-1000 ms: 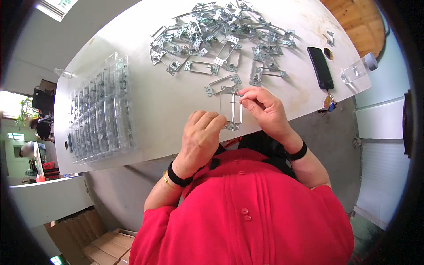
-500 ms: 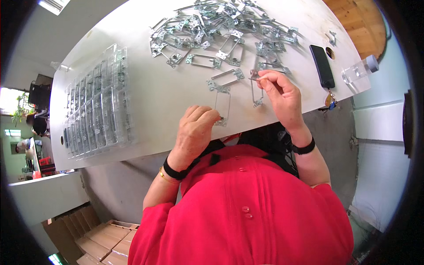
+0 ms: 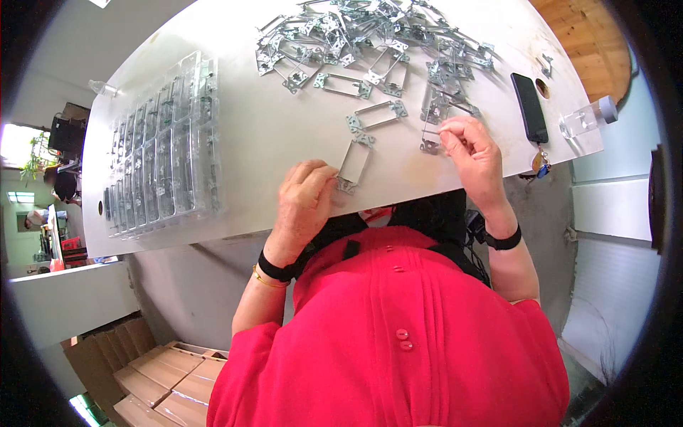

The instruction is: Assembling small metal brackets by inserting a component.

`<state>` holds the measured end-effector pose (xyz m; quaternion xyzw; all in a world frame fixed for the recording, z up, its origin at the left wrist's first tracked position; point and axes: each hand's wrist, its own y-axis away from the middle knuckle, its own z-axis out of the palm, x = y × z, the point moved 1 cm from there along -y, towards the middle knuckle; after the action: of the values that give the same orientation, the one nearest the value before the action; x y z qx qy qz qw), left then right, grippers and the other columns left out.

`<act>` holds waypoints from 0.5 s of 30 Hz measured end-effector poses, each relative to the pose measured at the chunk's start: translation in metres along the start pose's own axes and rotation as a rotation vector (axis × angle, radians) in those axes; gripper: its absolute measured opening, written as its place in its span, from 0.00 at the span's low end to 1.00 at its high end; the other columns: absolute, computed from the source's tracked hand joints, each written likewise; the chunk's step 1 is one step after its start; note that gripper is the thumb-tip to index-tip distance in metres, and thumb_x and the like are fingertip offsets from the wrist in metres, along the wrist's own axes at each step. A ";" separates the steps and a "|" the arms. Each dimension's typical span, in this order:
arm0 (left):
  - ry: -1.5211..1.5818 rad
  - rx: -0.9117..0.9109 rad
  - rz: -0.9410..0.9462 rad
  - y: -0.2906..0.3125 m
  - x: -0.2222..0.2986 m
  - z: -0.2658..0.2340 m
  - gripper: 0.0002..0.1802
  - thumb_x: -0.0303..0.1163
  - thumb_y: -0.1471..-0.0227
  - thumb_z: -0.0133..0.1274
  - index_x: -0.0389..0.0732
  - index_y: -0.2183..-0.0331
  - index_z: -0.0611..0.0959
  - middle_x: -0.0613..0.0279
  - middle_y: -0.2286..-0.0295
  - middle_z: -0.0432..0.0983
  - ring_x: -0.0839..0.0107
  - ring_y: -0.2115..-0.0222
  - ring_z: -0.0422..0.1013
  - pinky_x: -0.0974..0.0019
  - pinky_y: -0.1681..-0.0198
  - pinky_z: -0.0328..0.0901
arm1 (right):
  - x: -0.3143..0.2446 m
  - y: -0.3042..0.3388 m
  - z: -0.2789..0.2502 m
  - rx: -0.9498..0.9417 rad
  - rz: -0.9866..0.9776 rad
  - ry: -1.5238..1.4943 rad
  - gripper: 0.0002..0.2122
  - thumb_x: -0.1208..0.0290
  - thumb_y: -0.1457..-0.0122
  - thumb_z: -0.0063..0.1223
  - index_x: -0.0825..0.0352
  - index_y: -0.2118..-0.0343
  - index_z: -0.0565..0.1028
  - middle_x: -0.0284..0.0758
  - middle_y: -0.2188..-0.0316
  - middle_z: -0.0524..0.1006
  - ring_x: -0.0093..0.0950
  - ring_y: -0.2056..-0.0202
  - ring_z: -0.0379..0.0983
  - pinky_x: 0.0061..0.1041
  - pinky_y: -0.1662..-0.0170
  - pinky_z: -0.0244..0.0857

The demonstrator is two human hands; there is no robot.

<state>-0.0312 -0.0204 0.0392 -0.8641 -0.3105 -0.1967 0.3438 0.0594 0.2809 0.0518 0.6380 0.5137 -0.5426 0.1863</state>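
Note:
My left hand [image 3: 306,203] pinches the edge of a rectangular metal bracket [image 3: 344,186], a thin frame with plates at both ends, held tilted just above the white table's near edge. To the right, the thumb and fingertips of my right hand [image 3: 475,158] are closed on another such bracket [image 3: 429,146], partly hidden by the fingers. A loose bracket [image 3: 377,114] lies on the table between and beyond the two hands. Farther off spreads a heap of similar brackets [image 3: 348,35].
Clear plastic trays [image 3: 213,178] filled with metal parts stand on the left of the white table [image 3: 263,142]. On the right lie a black phone [image 3: 528,107] with a charm, a clear bottle [image 3: 580,121] and a small metal piece [image 3: 546,65]. Cardboard boxes [image 3: 153,373] sit below left.
The bracket in my left hand has tilted, its far end leaning right. My right hand has moved slightly right and its bracket has turned. The whole view has shifted a little.

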 end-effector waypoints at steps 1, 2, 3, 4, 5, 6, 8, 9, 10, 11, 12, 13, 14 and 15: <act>-0.020 0.040 -0.040 0.002 -0.001 -0.001 0.08 0.20 0.45 0.60 0.36 0.62 0.86 0.51 0.63 0.82 0.53 0.63 0.78 0.56 0.58 0.73 | 0.000 0.004 0.000 -0.039 0.000 0.019 0.02 0.78 0.34 0.60 0.69 0.61 0.82 0.31 0.60 0.79 0.17 0.65 0.73 0.19 0.61 0.68; -0.018 0.043 -0.042 0.003 0.000 -0.001 0.08 0.20 0.45 0.60 0.36 0.62 0.86 0.51 0.63 0.82 0.53 0.63 0.78 0.56 0.58 0.73 | 0.000 0.009 0.000 -0.078 -0.001 0.038 0.02 0.78 0.34 0.60 0.69 0.61 0.82 0.30 0.62 0.79 0.17 0.66 0.73 0.19 0.63 0.67; -0.041 0.070 -0.061 0.004 0.001 0.000 0.09 0.21 0.45 0.61 0.36 0.60 0.86 0.50 0.62 0.81 0.52 0.63 0.78 0.56 0.59 0.73 | 0.001 0.013 -0.001 -0.080 -0.002 0.040 0.02 0.78 0.34 0.60 0.69 0.61 0.82 0.30 0.62 0.79 0.17 0.66 0.73 0.19 0.63 0.67; -0.068 0.097 -0.079 0.004 0.003 -0.001 0.10 0.22 0.45 0.61 0.36 0.59 0.85 0.48 0.61 0.81 0.52 0.64 0.78 0.56 0.59 0.73 | 0.004 0.017 -0.001 -0.103 0.051 0.026 0.02 0.77 0.34 0.60 0.69 0.61 0.82 0.30 0.63 0.78 0.17 0.67 0.73 0.19 0.63 0.67; -0.069 0.100 -0.081 0.004 0.006 0.000 0.10 0.22 0.45 0.61 0.36 0.59 0.85 0.48 0.61 0.81 0.52 0.64 0.78 0.56 0.59 0.73 | 0.006 0.020 0.000 -0.125 0.104 0.013 0.02 0.77 0.33 0.60 0.69 0.61 0.82 0.30 0.64 0.78 0.17 0.68 0.73 0.20 0.64 0.66; -0.050 0.098 -0.108 0.004 0.011 0.000 0.11 0.22 0.45 0.61 0.36 0.58 0.85 0.48 0.61 0.81 0.52 0.63 0.78 0.55 0.59 0.73 | 0.006 0.021 0.003 -0.127 0.101 0.012 0.02 0.77 0.33 0.60 0.69 0.61 0.82 0.30 0.64 0.78 0.17 0.68 0.73 0.20 0.64 0.66; -0.030 0.102 -0.139 0.006 0.020 0.005 0.12 0.22 0.44 0.61 0.36 0.56 0.85 0.48 0.60 0.81 0.51 0.63 0.78 0.55 0.58 0.72 | 0.005 0.023 0.008 -0.140 0.107 -0.053 0.03 0.77 0.33 0.60 0.69 0.62 0.82 0.30 0.66 0.78 0.17 0.69 0.73 0.19 0.65 0.66; -0.073 0.070 -0.110 0.006 0.024 0.008 0.12 0.22 0.45 0.61 0.36 0.56 0.84 0.49 0.60 0.81 0.50 0.62 0.77 0.54 0.57 0.72 | 0.005 0.023 0.009 -0.143 0.103 -0.053 0.03 0.77 0.33 0.60 0.69 0.62 0.82 0.30 0.66 0.78 0.17 0.69 0.73 0.19 0.65 0.66; -0.117 0.037 -0.077 0.005 0.025 0.008 0.13 0.22 0.45 0.61 0.36 0.56 0.84 0.49 0.60 0.81 0.50 0.61 0.77 0.53 0.56 0.71 | 0.005 0.023 0.010 -0.152 0.091 -0.036 0.03 0.76 0.33 0.60 0.69 0.61 0.82 0.30 0.66 0.77 0.17 0.69 0.74 0.19 0.65 0.67; -0.120 0.040 -0.074 0.004 0.024 0.008 0.13 0.22 0.45 0.61 0.36 0.56 0.84 0.49 0.60 0.81 0.50 0.61 0.77 0.53 0.56 0.71 | 0.006 0.022 0.012 -0.161 0.079 -0.020 0.03 0.76 0.33 0.60 0.69 0.61 0.82 0.30 0.67 0.77 0.17 0.70 0.74 0.19 0.65 0.67; -0.117 0.004 -0.063 0.005 0.021 0.010 0.14 0.22 0.46 0.61 0.36 0.56 0.84 0.50 0.59 0.81 0.49 0.59 0.76 0.52 0.54 0.71 | 0.006 0.022 0.012 -0.159 0.074 -0.022 0.03 0.76 0.33 0.60 0.69 0.61 0.82 0.30 0.67 0.77 0.17 0.70 0.74 0.19 0.65 0.67; -0.112 -0.033 -0.055 0.006 0.019 0.012 0.14 0.22 0.46 0.61 0.36 0.56 0.84 0.50 0.58 0.81 0.49 0.57 0.76 0.51 0.52 0.70 | 0.007 0.022 0.012 -0.161 0.079 -0.037 0.03 0.75 0.32 0.60 0.69 0.61 0.82 0.29 0.67 0.77 0.17 0.70 0.74 0.19 0.66 0.67; -0.114 -0.031 -0.053 0.007 0.016 0.013 0.14 0.22 0.46 0.61 0.36 0.56 0.84 0.50 0.58 0.81 0.49 0.57 0.76 0.51 0.52 0.70 | 0.008 0.022 0.011 -0.164 0.085 -0.052 0.04 0.75 0.32 0.59 0.69 0.61 0.82 0.29 0.67 0.77 0.17 0.70 0.74 0.18 0.66 0.67; -0.126 -0.020 -0.053 0.009 0.011 0.012 0.14 0.21 0.47 0.61 0.36 0.56 0.84 0.50 0.57 0.81 0.48 0.56 0.75 0.51 0.51 0.70 | 0.009 0.021 0.011 -0.163 0.082 -0.053 0.04 0.75 0.32 0.59 0.69 0.61 0.82 0.29 0.67 0.77 0.17 0.70 0.74 0.18 0.66 0.67</act>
<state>-0.0161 -0.0124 0.0328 -0.8696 -0.3521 -0.1541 0.3099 0.0713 0.2682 0.0330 0.6266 0.5244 -0.5075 0.2734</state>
